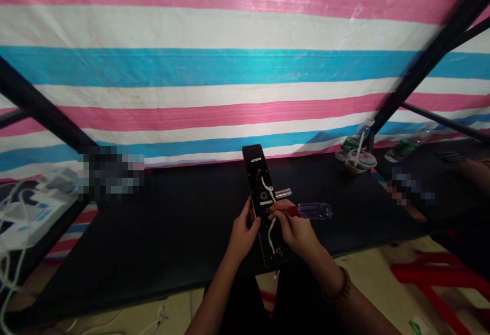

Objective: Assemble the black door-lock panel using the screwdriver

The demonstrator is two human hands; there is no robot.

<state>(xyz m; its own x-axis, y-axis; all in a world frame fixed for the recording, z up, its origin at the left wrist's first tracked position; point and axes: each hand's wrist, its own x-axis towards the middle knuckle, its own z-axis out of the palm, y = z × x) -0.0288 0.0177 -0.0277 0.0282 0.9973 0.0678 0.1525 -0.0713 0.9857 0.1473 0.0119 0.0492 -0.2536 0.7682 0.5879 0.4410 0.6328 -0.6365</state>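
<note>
A long black panel (pixel 253 171), which looks like half of an electronic door lock, is tilted up over the table's front edge. Its face carries a white cable (pixel 271 230), pale labels and small round fittings. My left hand (pixel 243 234) grips the panel's left edge, thumb on the face. Between the closed fingers of my right hand (pixel 296 230) is a screwdriver (pixel 312 211) with a clear purple and red handle pointing right. Its shaft lies nearly level across the panel; the fingers partly hide the tip. Behind the panel, a small clear and silver object (pixel 284 192) lies on the table.
On the black table (pixel 172 233), a lidded cup with a straw (pixel 360 162) and a plastic bottle (pixel 350 143) stand at right. Another bottle (pixel 408 143) and a person's hand (pixel 472 165) are farther right. White boxes and cables (pixel 34 217) lie left; a red stool (pixel 440 276) stands below.
</note>
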